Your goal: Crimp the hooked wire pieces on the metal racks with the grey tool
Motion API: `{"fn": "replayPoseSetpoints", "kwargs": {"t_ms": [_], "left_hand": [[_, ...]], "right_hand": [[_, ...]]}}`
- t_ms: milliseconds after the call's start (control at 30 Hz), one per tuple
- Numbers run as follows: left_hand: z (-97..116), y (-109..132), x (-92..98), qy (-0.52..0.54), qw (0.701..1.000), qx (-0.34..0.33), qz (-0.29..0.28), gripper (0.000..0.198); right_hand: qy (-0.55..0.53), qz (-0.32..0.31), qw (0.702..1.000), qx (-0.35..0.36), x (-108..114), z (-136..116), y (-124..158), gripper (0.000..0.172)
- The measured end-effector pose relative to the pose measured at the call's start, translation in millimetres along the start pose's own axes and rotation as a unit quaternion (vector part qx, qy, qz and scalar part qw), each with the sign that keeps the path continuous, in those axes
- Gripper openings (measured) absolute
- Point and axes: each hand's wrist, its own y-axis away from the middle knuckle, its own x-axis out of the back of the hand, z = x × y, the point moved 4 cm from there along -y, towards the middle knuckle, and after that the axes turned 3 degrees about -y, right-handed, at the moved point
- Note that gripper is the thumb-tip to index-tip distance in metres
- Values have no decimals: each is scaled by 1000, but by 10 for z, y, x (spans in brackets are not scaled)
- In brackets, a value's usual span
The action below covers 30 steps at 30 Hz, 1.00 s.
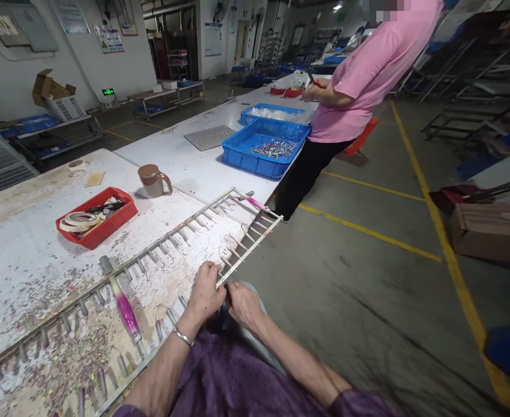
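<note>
A long metal rack [172,231] with rows of pegs and small wire hooks lies on the worktable, its near rail passing by my hands. My left hand [207,289], with a metal bangle at the wrist, is closed at that near rail, its fingertips curled down beside a peg. Just to its right, my right hand [241,302] has bent fingers against the rail's outer side, close to the left thumb. What either hand pinches is too small and hidden to make out. A pink and white bar [126,310] crosses the rack at the left.
On the table [150,150] stand a red tray [96,223] with tape rolls, a brown mug [154,180], a grey mat [209,138] and a blue crate [263,153] of small shiny parts. A person in pink [363,75] stands at the table's far right edge. Paint flakes litter the left.
</note>
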Motion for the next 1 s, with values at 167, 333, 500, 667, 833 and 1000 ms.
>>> {"fn": "replayPoseSetpoints", "kwargs": {"t_ms": [167,333,500,667,833,1000], "left_hand": [[3,7,-8,0,1000,6,1,59],[17,12,-13,5,1000,18,-11,57],[20,6,-15,1,998,42,-36,58],[24,0,-15,3,998,44,-44,56],[38,0,-11,-2,997,58,-49,55],[41,-11,5,-5,997,55,-59,53]], "right_hand": [[-4,7,1000,-9,21,15,-11,17],[-12,-21,1000,0,40,3,-23,15],[-18,-23,1000,-5,140,6,-44,18],[-17,-63,998,-2,198,-10,-50,16],[-9,-61,998,-19,236,-56,-25,23],[0,-85,996,-30,217,-47,-36,19]]}}
